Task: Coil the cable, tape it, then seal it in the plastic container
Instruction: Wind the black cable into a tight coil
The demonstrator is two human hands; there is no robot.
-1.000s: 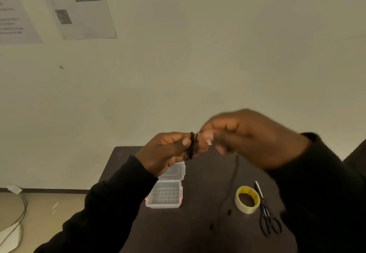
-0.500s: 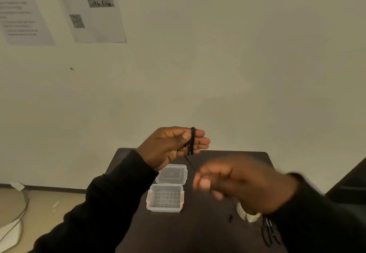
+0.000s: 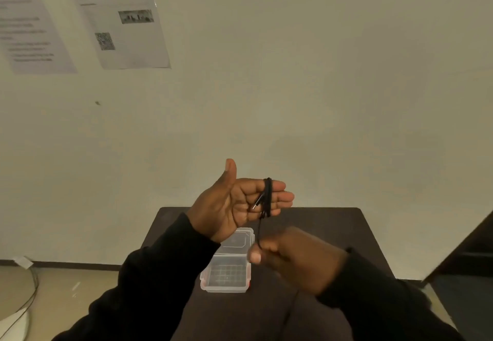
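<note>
Head view looks forward and down over the table (image 3: 333,223).

Printed papers (image 3: 125,20) on pale wall (image 3: 320,73)

Dim, yellowish, flat light, soft shadow on wall (image 3: 333,148) at 3 o'clock, right hand (image 3: 296,258) motion-blurred, papers (image 3: 125,20) at 10 o'clock unreadable, wide-angle bend at edges.

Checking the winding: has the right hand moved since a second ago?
Yes. The right hand has dropped from beside the left hand's fingertips to low beside the plastic container.
</note>
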